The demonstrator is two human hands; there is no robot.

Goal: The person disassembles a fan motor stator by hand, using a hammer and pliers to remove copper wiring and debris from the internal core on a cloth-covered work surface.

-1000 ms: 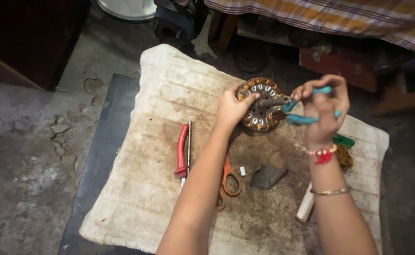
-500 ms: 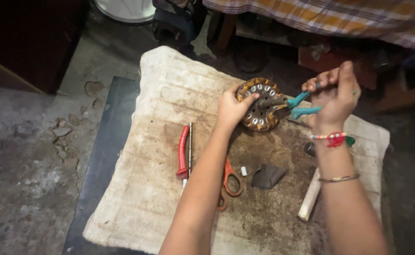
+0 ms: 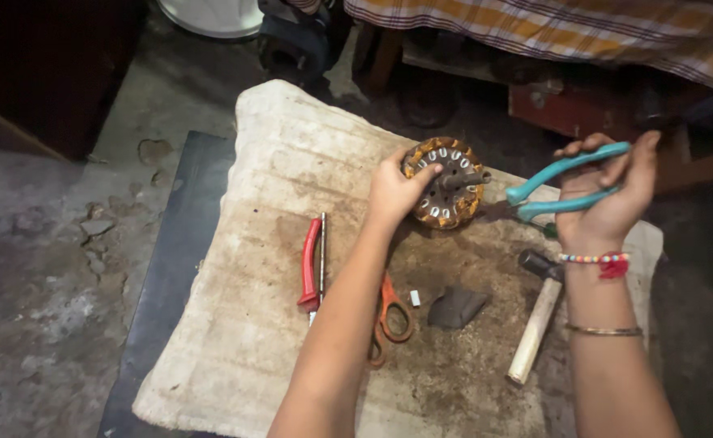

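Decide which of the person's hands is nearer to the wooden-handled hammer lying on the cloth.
Right. The right hand, gripping teal-handled pliers, is just above the hammer. The left hand grips the round motor stator, farther off to the hammer's upper left.

Hammer [image 3: 536, 318], orange scissors [image 3: 390, 318], red-handled tool [image 3: 311, 272]

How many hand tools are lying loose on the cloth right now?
3: a red-handled tool left of the forearm, orange scissors partly under it, and a hammer by the right wrist. More may be hidden.

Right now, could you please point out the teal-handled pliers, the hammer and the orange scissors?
teal-handled pliers [image 3: 567, 185], head view, on the handles.
hammer [image 3: 535, 328], head view, on the wooden handle.
orange scissors [image 3: 390, 312], head view, on a handle loop.
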